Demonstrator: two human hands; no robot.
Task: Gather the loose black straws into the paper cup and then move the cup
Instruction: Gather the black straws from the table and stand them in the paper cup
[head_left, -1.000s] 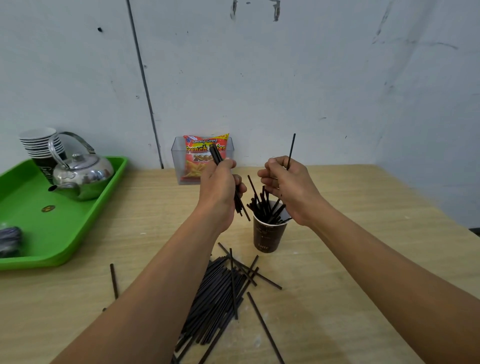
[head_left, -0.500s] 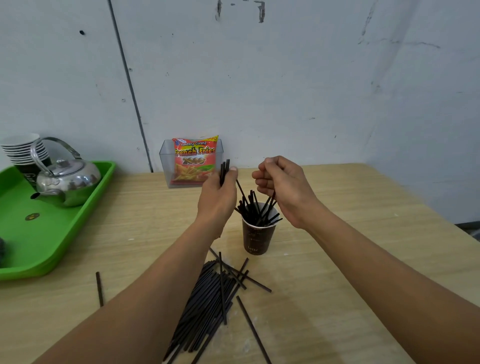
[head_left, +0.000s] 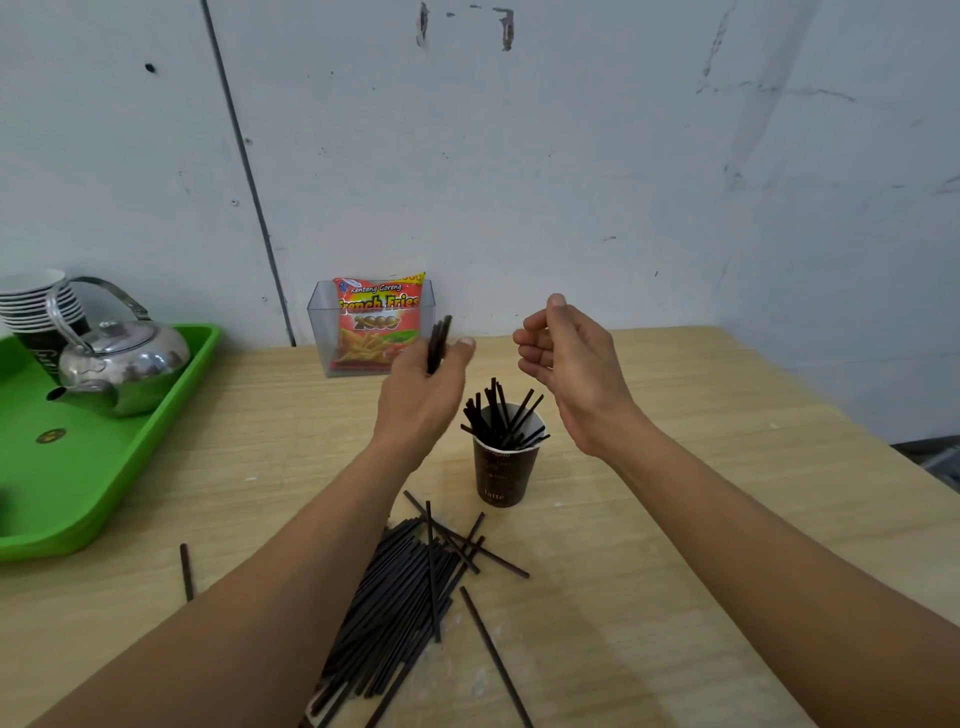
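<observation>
A dark brown paper cup (head_left: 500, 478) stands upright on the wooden table (head_left: 701, 519), with several black straws (head_left: 501, 415) leaning inside it. My left hand (head_left: 423, 395) hovers just left of the cup and grips a small bundle of black straws (head_left: 439, 343) that pokes up above the thumb. My right hand (head_left: 569, 374) hangs above and right of the cup, its fingers loosely curled around nothing. A large pile of loose black straws (head_left: 400, 608) lies on the table in front of the cup, partly hidden by my left forearm.
A single straw (head_left: 186, 571) lies apart at the left. A green tray (head_left: 78, 467) at the left edge carries a steel kettle (head_left: 122, 364) and stacked cups (head_left: 34, 306). A clear box with a snack bag (head_left: 376, 325) stands against the wall.
My right hand has let its straw drop into the cup and has lifted away with its fingers loosened. My left hand still grips its bundle and has shifted slightly.
</observation>
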